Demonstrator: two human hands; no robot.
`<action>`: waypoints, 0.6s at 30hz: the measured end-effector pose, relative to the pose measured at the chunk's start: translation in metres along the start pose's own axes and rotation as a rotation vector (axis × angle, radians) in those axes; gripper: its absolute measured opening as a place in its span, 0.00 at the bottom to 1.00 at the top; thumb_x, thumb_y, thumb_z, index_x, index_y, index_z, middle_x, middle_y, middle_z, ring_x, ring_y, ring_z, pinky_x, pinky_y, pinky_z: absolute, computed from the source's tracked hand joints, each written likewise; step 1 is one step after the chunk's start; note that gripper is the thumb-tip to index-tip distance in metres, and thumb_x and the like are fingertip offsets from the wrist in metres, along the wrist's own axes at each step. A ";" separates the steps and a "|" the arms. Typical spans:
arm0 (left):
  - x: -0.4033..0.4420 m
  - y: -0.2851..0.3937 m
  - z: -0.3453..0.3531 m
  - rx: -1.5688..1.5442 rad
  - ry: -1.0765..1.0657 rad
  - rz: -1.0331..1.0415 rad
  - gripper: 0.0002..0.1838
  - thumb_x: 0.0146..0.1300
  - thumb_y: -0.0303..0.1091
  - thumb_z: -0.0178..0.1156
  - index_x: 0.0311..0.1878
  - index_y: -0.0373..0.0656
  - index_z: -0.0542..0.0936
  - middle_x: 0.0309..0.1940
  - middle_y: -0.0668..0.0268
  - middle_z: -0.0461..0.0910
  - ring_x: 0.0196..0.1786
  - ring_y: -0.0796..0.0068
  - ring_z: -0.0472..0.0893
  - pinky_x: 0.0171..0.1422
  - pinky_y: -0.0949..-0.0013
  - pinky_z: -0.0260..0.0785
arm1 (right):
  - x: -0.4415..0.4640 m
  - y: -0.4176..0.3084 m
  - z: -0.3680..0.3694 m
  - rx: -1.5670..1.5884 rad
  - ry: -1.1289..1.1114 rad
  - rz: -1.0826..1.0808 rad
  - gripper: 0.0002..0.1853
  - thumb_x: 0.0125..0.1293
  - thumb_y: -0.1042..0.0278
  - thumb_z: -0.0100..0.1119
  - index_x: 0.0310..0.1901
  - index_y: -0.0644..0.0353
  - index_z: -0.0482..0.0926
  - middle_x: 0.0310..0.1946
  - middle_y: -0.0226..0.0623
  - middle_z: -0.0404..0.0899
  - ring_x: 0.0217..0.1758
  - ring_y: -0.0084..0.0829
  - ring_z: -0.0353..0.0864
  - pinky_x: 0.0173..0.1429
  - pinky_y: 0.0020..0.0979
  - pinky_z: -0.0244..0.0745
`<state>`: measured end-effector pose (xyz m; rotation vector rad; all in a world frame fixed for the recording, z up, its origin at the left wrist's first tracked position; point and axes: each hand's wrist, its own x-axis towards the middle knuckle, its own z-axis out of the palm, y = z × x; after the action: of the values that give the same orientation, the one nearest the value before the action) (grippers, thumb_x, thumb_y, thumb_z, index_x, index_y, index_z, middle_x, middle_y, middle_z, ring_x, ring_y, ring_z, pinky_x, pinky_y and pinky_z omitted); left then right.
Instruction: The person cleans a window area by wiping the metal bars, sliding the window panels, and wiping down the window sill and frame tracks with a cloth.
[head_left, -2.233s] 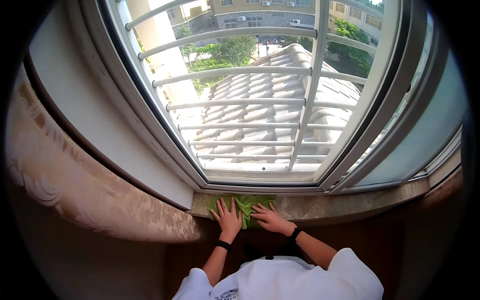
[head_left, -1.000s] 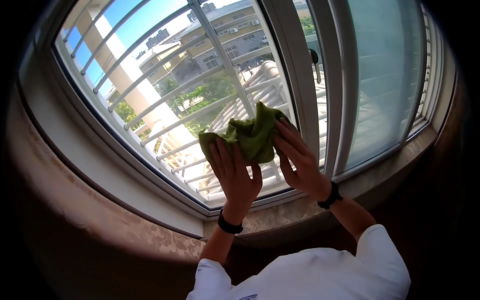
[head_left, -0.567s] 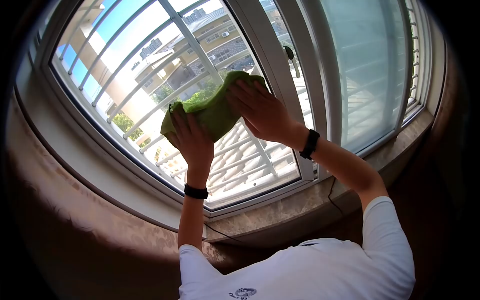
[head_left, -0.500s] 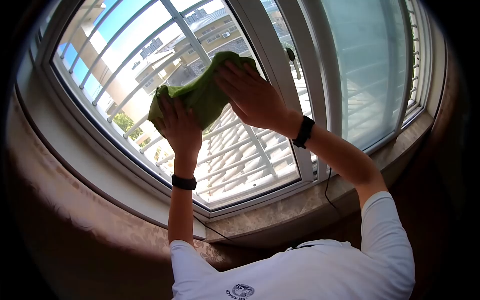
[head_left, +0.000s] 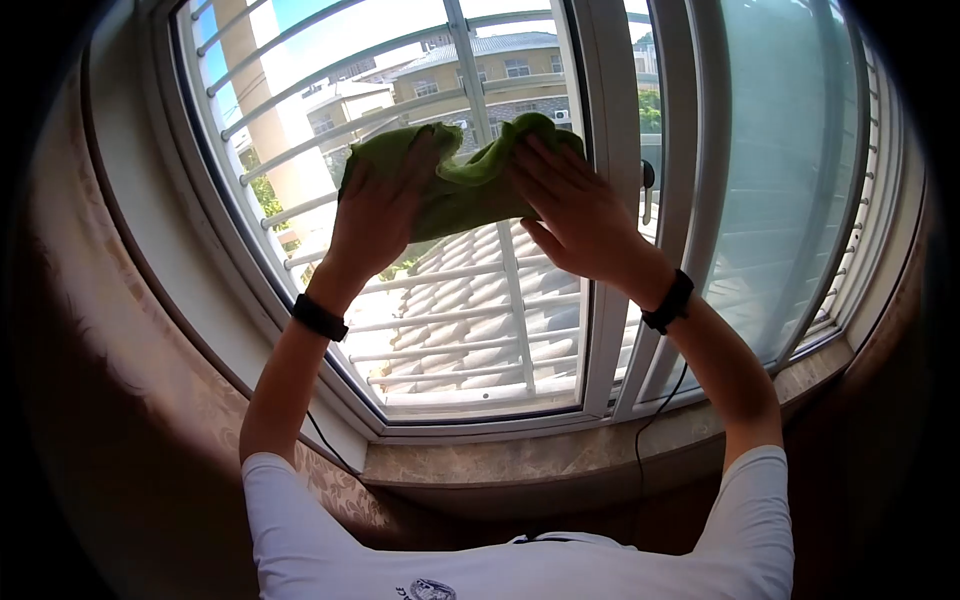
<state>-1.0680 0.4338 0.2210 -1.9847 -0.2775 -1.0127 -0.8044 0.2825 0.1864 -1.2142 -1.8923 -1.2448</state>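
Observation:
A green cloth [head_left: 465, 212] lies bunched against the window glass, with a loose fold along its top edge. My left hand [head_left: 385, 205] holds its left part, fingers pointing up and pressed flat over the fabric. On the right part, my right hand [head_left: 575, 205] holds the cloth with its fingers stretched up and left; its thumb sits lower, near the cloth's bottom edge. Both wrists wear black bands. Behind the cloth is the window pane [head_left: 450, 375], set in a pale frame.
White bars [head_left: 300, 210] run outside the pane, with buildings and roof tiles beyond. A dark window handle [head_left: 647, 190] and a frosted panel [head_left: 785, 170] are to the right. Below runs a marble sill [head_left: 540, 455], with thin black cables [head_left: 645, 430] hanging near it.
The view has shifted and levelled. The cloth is spread more level across the pane, and my left hand has come up to nearly the height of my right hand. Both hands remain on the cloth.

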 end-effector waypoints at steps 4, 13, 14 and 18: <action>0.079 -0.059 -0.005 0.026 0.353 0.050 0.28 0.70 0.30 0.60 0.74 0.44 0.76 0.78 0.55 0.71 0.58 0.51 0.82 0.72 0.47 0.65 | 0.070 0.050 -0.012 -0.108 0.250 -0.058 0.29 0.75 0.54 0.65 0.73 0.56 0.75 0.77 0.44 0.71 0.83 0.45 0.65 0.86 0.47 0.62; 0.078 -0.017 0.018 0.010 0.184 0.017 0.31 0.75 0.37 0.56 0.78 0.37 0.70 0.83 0.52 0.62 0.80 0.52 0.68 0.84 0.46 0.55 | 0.048 -0.007 0.019 0.046 0.103 -0.103 0.38 0.70 0.65 0.71 0.78 0.61 0.66 0.79 0.51 0.65 0.83 0.50 0.63 0.88 0.48 0.58; 0.060 -0.012 0.018 0.171 0.004 0.053 0.33 0.75 0.38 0.56 0.80 0.38 0.68 0.84 0.54 0.61 0.80 0.54 0.68 0.84 0.45 0.54 | 0.029 -0.009 0.017 0.030 0.016 -0.104 0.37 0.71 0.65 0.69 0.79 0.60 0.66 0.80 0.50 0.64 0.84 0.49 0.63 0.88 0.49 0.57; 0.044 -0.034 -0.007 0.014 -0.177 0.061 0.37 0.75 0.40 0.54 0.84 0.45 0.61 0.84 0.58 0.62 0.77 0.60 0.72 0.85 0.45 0.51 | 0.007 0.023 0.013 -0.026 0.021 -0.103 0.31 0.73 0.66 0.66 0.77 0.54 0.72 0.77 0.46 0.71 0.82 0.47 0.67 0.87 0.49 0.60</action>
<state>-1.0611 0.4414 0.2765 -2.0606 -0.3171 -0.7960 -0.7866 0.3010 0.1961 -1.1252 -1.9498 -1.3347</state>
